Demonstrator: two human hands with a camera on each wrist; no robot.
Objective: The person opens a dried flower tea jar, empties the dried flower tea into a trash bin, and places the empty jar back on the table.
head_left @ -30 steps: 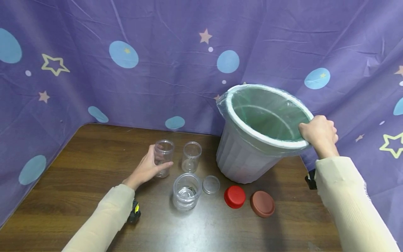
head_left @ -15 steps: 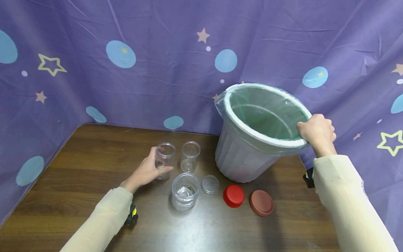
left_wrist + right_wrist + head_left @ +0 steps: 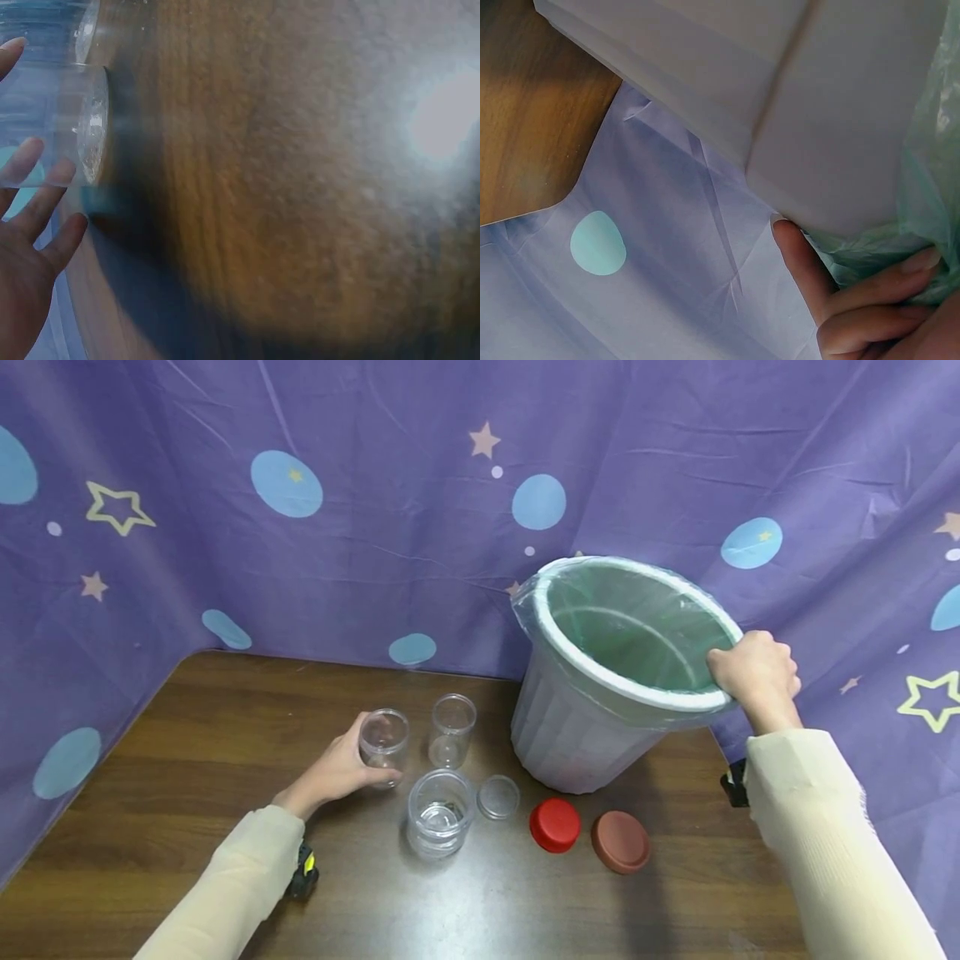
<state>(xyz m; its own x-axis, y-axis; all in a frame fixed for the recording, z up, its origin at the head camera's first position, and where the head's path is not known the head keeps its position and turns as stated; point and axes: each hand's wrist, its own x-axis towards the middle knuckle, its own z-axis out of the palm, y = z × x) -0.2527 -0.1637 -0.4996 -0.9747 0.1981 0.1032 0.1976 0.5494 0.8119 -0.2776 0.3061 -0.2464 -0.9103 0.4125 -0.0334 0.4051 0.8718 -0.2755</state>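
Observation:
My left hand (image 3: pixel 341 770) holds a clear plastic jar (image 3: pixel 384 739), thumb on the near side and fingers around its far side. In the left wrist view, fingertips (image 3: pixel 58 172) lie along the wall of the clear jar (image 3: pixel 56 120), close to its base. Whether that base touches the table is hard to tell. On the right, my right hand (image 3: pixel 757 677) grips the rim of a light grey trash bin (image 3: pixel 577 727) lined with a clear greenish bag. The bin stands tilted toward the right hand. The right wrist view shows fingers (image 3: pixel 877 289) curled under the bagged rim.
A second clear jar (image 3: pixel 453 731) stands just right of the held one, and a wider clear jar (image 3: pixel 441 818) is nearer. A clear lid (image 3: pixel 498 797), a red lid (image 3: pixel 555 825) and a brownish-red lid (image 3: pixel 621 842) lie before the bin. Purple cloth (image 3: pixel 420 527) hangs behind the table.
The left hand and its jar have shifted slightly left and nearer, and the jar's rim has come lower in view. The right hand and the bin stay nearly where they were.

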